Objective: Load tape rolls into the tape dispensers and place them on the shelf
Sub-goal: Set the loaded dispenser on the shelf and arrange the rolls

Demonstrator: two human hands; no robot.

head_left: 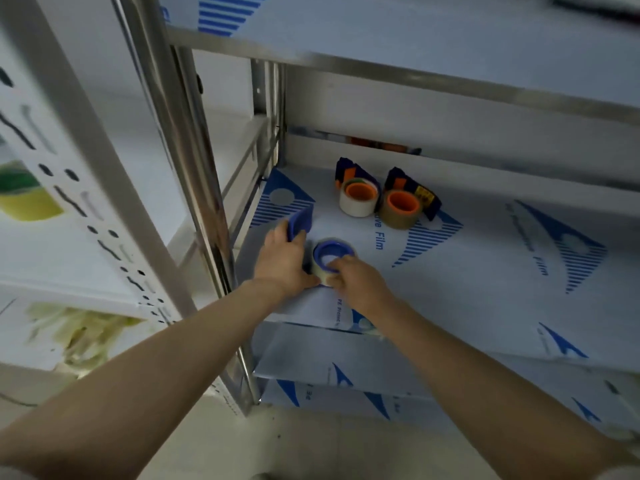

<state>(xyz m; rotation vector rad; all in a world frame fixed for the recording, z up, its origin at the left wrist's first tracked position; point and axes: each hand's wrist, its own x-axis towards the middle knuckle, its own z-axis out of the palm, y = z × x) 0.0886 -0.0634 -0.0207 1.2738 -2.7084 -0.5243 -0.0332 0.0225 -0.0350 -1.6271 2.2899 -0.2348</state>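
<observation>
Two bare forearms are reaching in from the near edge onto the shelf, which is lying under white film printed with blue triangles. The left hand is gripping the blue dispenser by its flat end, fingers curled round it. Just beside it, the right hand is pinching the near side of a pale roll, which is sitting round the dispenser's blue hub. Dispenser and roll are lying low over the shelf near its front left corner; whether they are touching the film I cannot tell.

Farther back, two more dispensers are standing side by side, both dark blue with orange hubs. The back-left dispenser is carrying a white roll; the back-right dispenser is carrying a brown roll. These two rolls are sitting right against each other.

To the left a steel post is rising past the shelf, and an upper shelf is hanging over everything.
</observation>
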